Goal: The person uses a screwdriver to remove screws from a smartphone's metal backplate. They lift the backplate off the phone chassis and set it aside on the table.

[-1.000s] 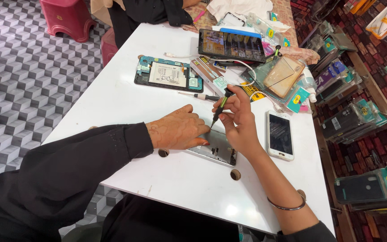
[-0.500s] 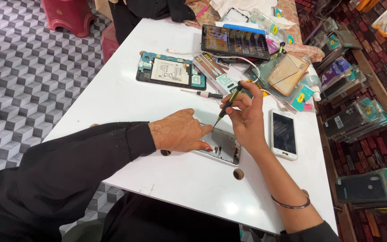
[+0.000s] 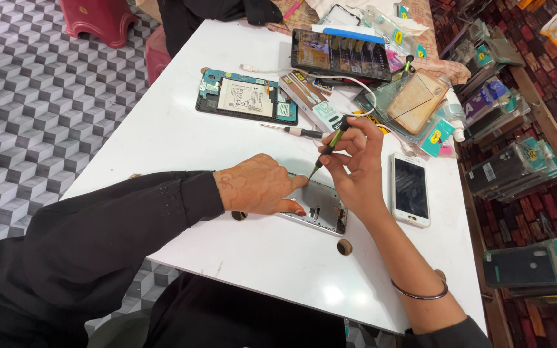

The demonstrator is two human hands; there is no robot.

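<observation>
My left hand (image 3: 260, 187) lies flat on an opened silver phone frame (image 3: 320, 206) on the white table (image 3: 182, 135), pinning it down with fingertips near its top edge. My right hand (image 3: 356, 171) grips a small screwdriver (image 3: 330, 145) with a dark and green handle, held tilted, its tip touching the phone frame's upper edge beside my left fingertips. A thin bangle circles my right wrist.
A white smartphone (image 3: 410, 189) lies right of my hands. Behind sit an opened tablet with its battery exposed (image 3: 247, 98), a second screwdriver (image 3: 294, 131), a dark tablet (image 3: 340, 55), a white cable and packaged accessories. Two round holes pierce the tabletop. Phone cases fill shelves (image 3: 523, 167) at right.
The right hand has tilted and lifted the screwdriver slightly while its tip stays on the phone frame. The left hand holds the same place.
</observation>
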